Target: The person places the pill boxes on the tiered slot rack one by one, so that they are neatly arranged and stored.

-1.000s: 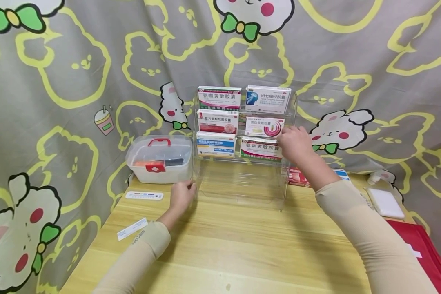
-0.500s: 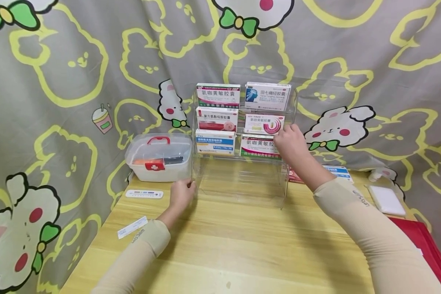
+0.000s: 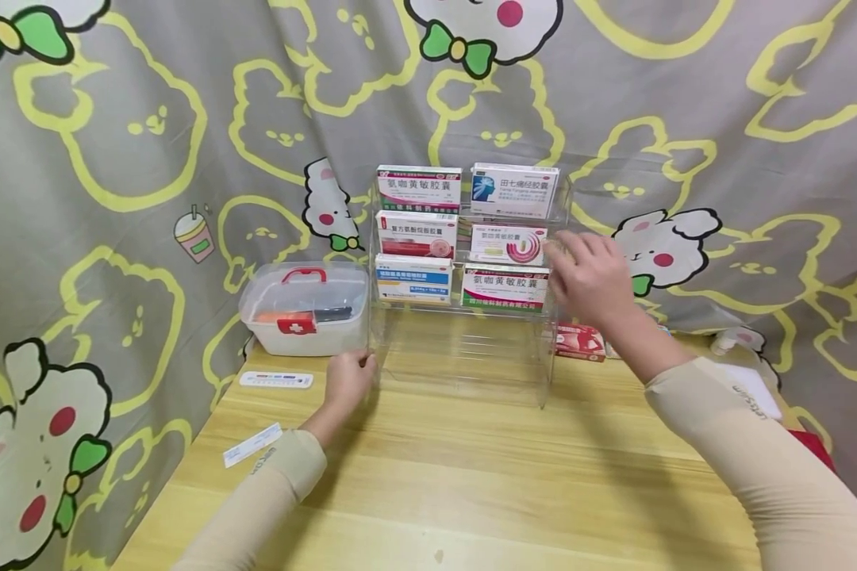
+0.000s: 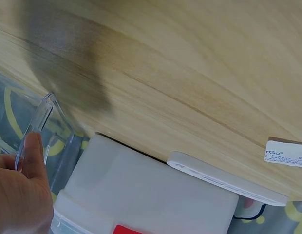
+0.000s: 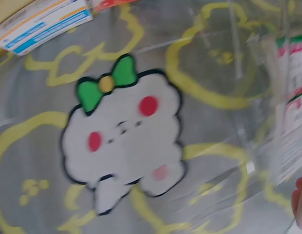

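A clear acrylic display rack (image 3: 464, 373) stands on the table, with several medicine boxes propped on its tiers. With thumb and fingers my left hand (image 3: 350, 379) pinches the rack's lower left edge; the left wrist view shows the thumb on the clear plastic (image 4: 41, 114). My right hand (image 3: 594, 277) is at the rack's right side, its fingers loosely bent and holding nothing that shows. Its fingertips are beside the white box with pink rings (image 3: 507, 244) on the middle tier; whether they touch it I cannot tell. Just below is a green-and-white box (image 3: 505, 290).
Left of the rack sits a translucent first-aid box (image 3: 307, 317) with a red handle. A white thermometer strip (image 3: 276, 381) and a small paper packet (image 3: 253, 445) lie in front of it. Behind my right arm are a red box (image 3: 578, 342) and a white pad (image 3: 755, 390). A patterned curtain (image 3: 257, 198) hangs behind.
My right hand has moved slightly right, away from the middle and lower right boxes, and its fingers have loosened. More of the lower right box shows. My left hand stays at the rack.
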Action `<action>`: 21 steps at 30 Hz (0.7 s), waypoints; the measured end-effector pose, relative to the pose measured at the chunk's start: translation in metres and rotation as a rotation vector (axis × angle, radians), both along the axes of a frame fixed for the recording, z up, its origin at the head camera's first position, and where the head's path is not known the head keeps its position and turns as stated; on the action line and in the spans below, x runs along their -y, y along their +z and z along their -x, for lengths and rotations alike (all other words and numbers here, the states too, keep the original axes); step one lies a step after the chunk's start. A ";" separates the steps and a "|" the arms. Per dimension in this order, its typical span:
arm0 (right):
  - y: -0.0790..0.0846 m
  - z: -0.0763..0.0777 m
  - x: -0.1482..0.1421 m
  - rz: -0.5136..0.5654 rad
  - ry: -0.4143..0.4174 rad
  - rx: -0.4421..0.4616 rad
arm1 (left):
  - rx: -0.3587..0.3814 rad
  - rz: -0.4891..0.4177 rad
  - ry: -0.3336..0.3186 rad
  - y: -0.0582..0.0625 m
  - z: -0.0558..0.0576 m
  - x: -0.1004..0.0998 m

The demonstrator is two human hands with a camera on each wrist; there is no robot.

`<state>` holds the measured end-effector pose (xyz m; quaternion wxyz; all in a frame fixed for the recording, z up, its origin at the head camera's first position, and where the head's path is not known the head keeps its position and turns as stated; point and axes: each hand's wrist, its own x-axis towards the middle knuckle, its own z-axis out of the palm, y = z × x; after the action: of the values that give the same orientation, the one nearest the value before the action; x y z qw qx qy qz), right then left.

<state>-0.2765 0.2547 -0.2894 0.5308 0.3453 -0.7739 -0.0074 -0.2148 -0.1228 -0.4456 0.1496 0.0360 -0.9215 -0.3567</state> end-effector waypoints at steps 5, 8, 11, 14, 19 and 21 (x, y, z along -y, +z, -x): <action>0.002 0.011 -0.038 0.129 -0.183 0.226 | -0.007 -0.001 0.014 -0.001 -0.002 0.005; -0.003 0.015 -0.065 0.145 -0.395 0.541 | -0.010 -0.002 0.028 -0.002 -0.003 0.008; -0.012 0.018 -0.094 0.110 -0.568 0.823 | -0.009 -0.001 0.031 -0.003 -0.004 0.009; -0.024 0.021 -0.120 0.102 -0.630 0.993 | -0.004 0.001 0.024 -0.003 -0.003 0.008; -0.043 0.026 -0.144 0.137 -0.650 1.188 | 0.018 -0.013 0.026 0.000 -0.002 0.007; -0.050 0.027 -0.150 0.132 -0.649 1.242 | 0.020 -0.017 0.027 0.001 -0.002 0.006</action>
<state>-0.3032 0.4046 -0.3396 -0.0186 0.0044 -0.9966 0.0803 -0.2126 -0.1291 -0.4442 0.1447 0.0536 -0.9192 -0.3623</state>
